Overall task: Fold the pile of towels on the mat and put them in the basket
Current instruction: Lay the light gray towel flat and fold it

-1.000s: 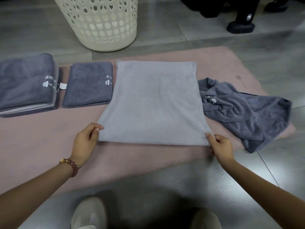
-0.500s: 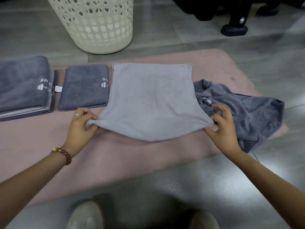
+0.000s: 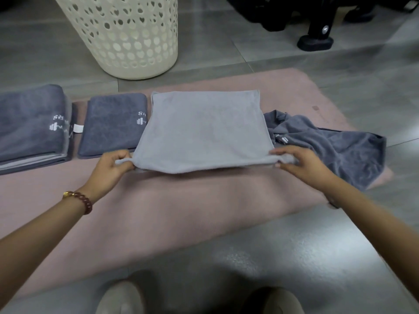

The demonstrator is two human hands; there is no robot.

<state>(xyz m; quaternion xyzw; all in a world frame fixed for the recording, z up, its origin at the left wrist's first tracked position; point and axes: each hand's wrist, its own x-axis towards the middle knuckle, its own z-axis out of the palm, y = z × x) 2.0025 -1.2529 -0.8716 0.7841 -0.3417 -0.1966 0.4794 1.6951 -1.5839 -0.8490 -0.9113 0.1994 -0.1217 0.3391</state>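
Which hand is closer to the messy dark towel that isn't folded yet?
Right. The right hand holds a near corner of the light grey towel, just beside the crumpled dark towel. The left hand pinches the other near corner, on the far side.

The upper frame edge is cutting off the basket (image 3: 127,41) above its rim. The left edge is cropping the folded towel stack (image 3: 29,123). The light grey towel (image 3: 204,132) is covering part of the lettering on the single folded towel (image 3: 113,130) and the near side of the crumpled towel (image 3: 340,150). The right hand (image 3: 301,162) is appearing blurred. The shoes (image 3: 120,300) are running off the bottom edge.
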